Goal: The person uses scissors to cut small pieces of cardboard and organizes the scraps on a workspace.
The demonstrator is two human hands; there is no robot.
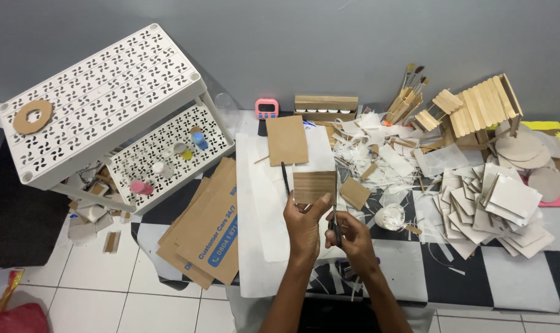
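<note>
Gripping a brown cardboard square, the left hand; at three o'clock, the right hand holds probably scissors.

Even, soft indoor light; faint shadows; sharp focus throughout; slight wide-angle bending at edges; no glare

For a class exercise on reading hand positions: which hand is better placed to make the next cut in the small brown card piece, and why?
Probably the right hand: it grips the scissors just below the card piece, which the left hand steadies.
</note>
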